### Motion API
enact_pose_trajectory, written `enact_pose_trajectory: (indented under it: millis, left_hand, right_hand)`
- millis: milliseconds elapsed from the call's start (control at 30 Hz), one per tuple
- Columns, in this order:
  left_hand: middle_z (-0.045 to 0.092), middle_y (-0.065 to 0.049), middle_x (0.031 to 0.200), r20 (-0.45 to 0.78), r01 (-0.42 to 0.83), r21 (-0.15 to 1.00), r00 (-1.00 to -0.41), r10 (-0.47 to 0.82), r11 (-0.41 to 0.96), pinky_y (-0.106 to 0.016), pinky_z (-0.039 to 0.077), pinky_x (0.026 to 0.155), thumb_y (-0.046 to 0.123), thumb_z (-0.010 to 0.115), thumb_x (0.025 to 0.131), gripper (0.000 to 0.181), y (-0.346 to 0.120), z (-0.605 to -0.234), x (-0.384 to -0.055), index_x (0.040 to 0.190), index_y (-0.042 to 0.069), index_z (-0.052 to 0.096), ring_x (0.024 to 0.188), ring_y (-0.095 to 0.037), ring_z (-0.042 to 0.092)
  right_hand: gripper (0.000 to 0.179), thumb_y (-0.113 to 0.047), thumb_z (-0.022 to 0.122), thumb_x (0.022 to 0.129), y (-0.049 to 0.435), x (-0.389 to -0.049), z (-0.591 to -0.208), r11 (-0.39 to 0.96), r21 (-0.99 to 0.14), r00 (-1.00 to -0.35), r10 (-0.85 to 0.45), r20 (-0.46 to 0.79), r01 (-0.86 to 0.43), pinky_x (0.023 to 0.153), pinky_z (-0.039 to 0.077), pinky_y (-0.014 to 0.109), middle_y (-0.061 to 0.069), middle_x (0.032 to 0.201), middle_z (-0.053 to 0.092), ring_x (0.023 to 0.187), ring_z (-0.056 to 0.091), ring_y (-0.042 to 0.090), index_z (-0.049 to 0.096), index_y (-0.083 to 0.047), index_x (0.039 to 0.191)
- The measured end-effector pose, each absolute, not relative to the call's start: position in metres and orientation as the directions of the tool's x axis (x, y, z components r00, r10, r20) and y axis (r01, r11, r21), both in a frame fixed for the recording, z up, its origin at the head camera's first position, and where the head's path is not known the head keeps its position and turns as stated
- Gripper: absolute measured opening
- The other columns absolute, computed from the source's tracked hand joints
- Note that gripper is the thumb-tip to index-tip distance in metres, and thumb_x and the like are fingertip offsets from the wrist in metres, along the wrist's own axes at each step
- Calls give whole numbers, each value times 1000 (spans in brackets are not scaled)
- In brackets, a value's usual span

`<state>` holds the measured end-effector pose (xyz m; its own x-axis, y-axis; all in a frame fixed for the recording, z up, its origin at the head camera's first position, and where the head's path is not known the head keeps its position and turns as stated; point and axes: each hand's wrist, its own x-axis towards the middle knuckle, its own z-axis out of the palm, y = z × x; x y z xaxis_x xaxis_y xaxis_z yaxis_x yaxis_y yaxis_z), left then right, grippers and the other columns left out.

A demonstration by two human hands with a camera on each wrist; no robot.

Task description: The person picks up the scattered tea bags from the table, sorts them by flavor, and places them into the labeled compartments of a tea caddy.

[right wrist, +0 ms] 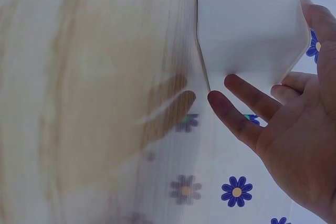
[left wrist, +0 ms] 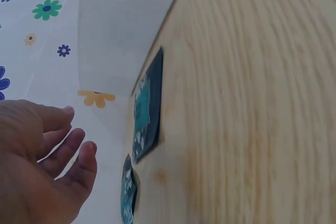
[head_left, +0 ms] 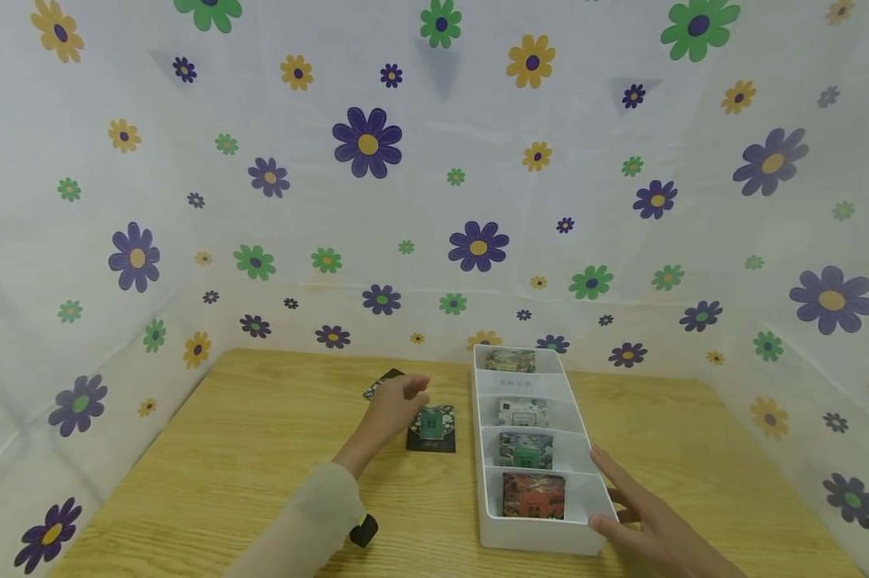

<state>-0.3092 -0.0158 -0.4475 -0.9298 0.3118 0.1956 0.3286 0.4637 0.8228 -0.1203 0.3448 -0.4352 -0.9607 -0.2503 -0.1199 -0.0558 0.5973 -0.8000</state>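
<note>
My left hand (head_left: 396, 408) hovers above the table with its fingers loosely bent and nothing between them. Just beneath and beside it lies a dark tea sachet (head_left: 431, 429) with a green label. A second dark sachet (head_left: 380, 384) is partly hidden behind this hand; both sachets (left wrist: 145, 109) show in the left wrist view. To their right stands a white compartment tray (head_left: 538, 536). My right hand (head_left: 639, 510) rests against the tray's near right corner, fingers spread along the outer wall (right wrist: 252, 19).
In the tray sit a red sachet (head_left: 533, 496), a green-labelled one (head_left: 525, 451), a pale one (head_left: 523, 412) and a yellowish one (head_left: 509, 361) at the back. One compartment shows a printed label (head_left: 515, 384). A flowered cloth (head_left: 420, 201) encloses the wooden table (head_left: 261, 474).
</note>
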Motion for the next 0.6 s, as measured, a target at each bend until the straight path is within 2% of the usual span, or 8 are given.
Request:
enact_pose_trajectory:
  millis: [167,367,600]
  left_hand:
    - [63,-19,135,131,337,753,-918,374,565,-49,53,99,8,69,99,39,-20,-453,-312,136,-3,63,123,-39,60]
    - [55,-22,145,75,356,679,-903,422,642,-52,50,103,10,75,95,49,-19,-458,-314,140,-3,60,133,-41,52]
    - [53,-22,148,52,361,642,-901,431,677,-56,36,115,14,79,93,55,-16,-461,-316,141,-3,60,144,-45,38]
  right_hand:
    - [81,-26,58,108,344,-120,-435,598,-800,-961,-248,-125,-51,83,54,25,32,165,16,130,52,49,5,-11,167]
    - [82,-27,59,107,345,-120,-434,599,-799,-960,-249,-129,-48,84,54,25,32,166,14,130,51,51,5,-10,167]
    - [83,-27,59,107,345,-121,-434,598,-799,-960,-255,-119,-59,84,54,26,32,166,14,130,52,50,4,-10,167]
